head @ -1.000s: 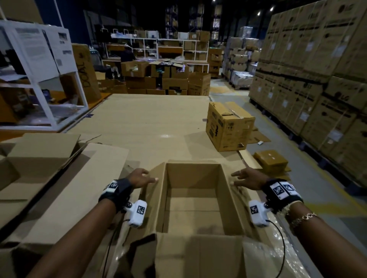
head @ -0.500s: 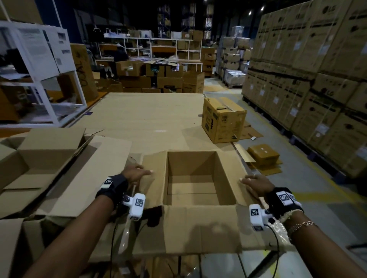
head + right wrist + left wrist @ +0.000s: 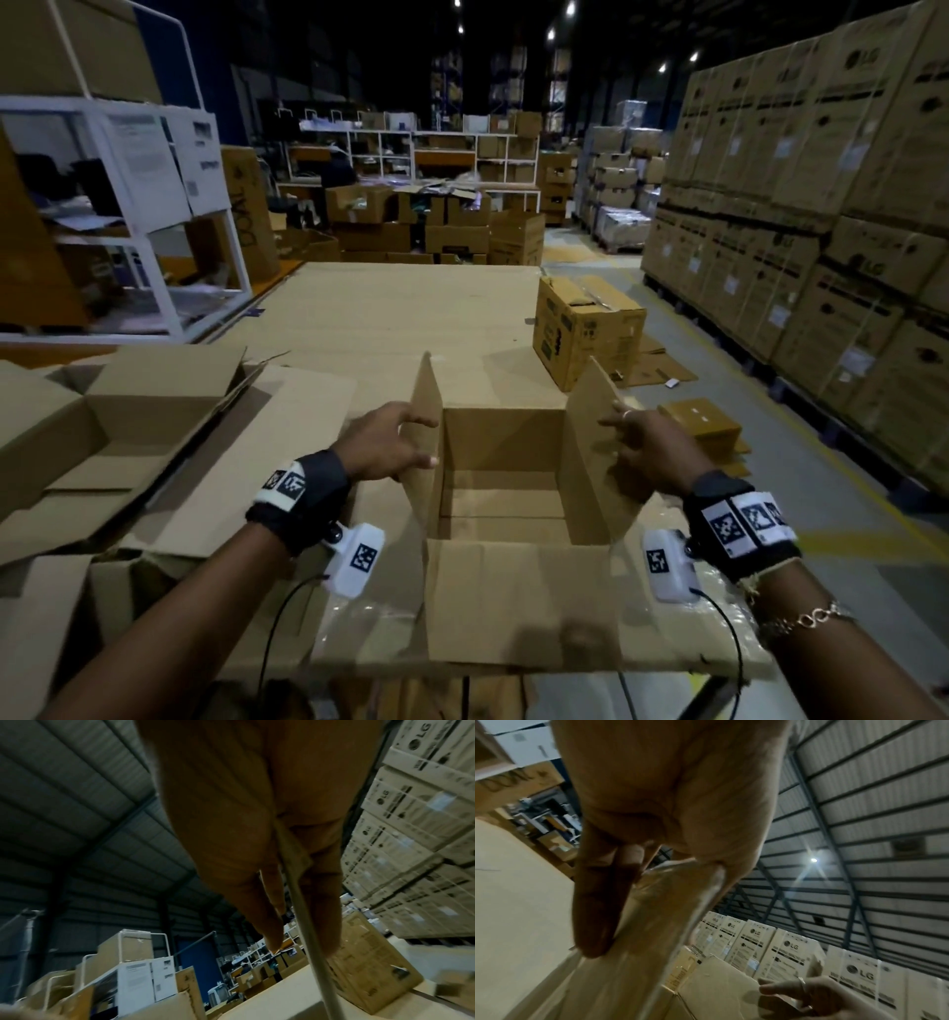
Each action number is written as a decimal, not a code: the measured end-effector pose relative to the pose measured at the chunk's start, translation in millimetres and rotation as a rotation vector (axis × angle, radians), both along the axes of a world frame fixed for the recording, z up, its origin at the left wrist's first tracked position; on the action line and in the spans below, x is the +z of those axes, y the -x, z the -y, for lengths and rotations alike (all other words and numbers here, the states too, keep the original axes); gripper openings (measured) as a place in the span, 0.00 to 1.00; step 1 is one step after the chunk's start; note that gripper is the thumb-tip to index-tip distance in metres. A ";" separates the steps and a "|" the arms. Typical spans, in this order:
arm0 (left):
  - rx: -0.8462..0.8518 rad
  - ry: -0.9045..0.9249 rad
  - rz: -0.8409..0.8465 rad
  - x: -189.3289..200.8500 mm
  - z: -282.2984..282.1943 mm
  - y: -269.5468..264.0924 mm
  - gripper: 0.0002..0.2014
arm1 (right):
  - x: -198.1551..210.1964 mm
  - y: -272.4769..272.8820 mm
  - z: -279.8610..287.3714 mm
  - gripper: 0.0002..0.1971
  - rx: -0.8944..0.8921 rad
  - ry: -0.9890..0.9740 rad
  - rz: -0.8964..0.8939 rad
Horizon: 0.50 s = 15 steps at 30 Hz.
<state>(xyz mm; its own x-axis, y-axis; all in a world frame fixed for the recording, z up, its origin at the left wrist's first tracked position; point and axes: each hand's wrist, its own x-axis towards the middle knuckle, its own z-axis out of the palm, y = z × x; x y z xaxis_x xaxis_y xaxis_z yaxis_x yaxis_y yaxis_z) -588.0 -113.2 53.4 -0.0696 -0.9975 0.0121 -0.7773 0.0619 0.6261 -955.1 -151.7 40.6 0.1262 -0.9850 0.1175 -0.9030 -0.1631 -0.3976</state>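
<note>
At tabletop (image 3: 390,308) near edge | open box (image 3: 500,493) btwn my arms | L flap (image 3: 429,406) & R flap (image 3: 590,437), flat a sec ago, now upright | L hand (image 3: 382,444) pinches L flap, R hand (image 3: 649,447) pinches R flap | closing prob. underway.

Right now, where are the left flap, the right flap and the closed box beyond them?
left flap (image 3: 428,390), head view, upper part of the raised panel.
right flap (image 3: 590,452), head view, middle of its inner face.
closed box (image 3: 606,349), head view, its broad near face.
</note>
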 end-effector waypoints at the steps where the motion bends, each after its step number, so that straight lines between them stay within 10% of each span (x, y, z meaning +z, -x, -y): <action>1: 0.008 0.002 0.043 1.4 -2.7 5.5 0.32 | 0.3 -1.4 -2.5 0.25 0.030 -0.007 -0.019; 7: -0.018 0.143 0.322 -12.9 -18.5 17.9 0.32 | -22.3 -1.5 -18.0 0.26 0.153 0.044 -0.068; 15: 0.016 0.200 0.213 -5.3 -48.4 19.1 0.22 | -29.2 19.3 -17.2 0.19 0.203 0.167 0.094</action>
<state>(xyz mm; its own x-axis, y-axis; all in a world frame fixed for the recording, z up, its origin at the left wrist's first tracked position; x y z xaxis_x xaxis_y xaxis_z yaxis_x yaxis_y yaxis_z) -607.1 -64.8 48.1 -0.0763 -0.9777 0.1957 -0.8916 0.1548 0.4256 -974.4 -134.5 11.4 0.2995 -0.9068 0.2966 -0.8056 -0.4069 -0.4306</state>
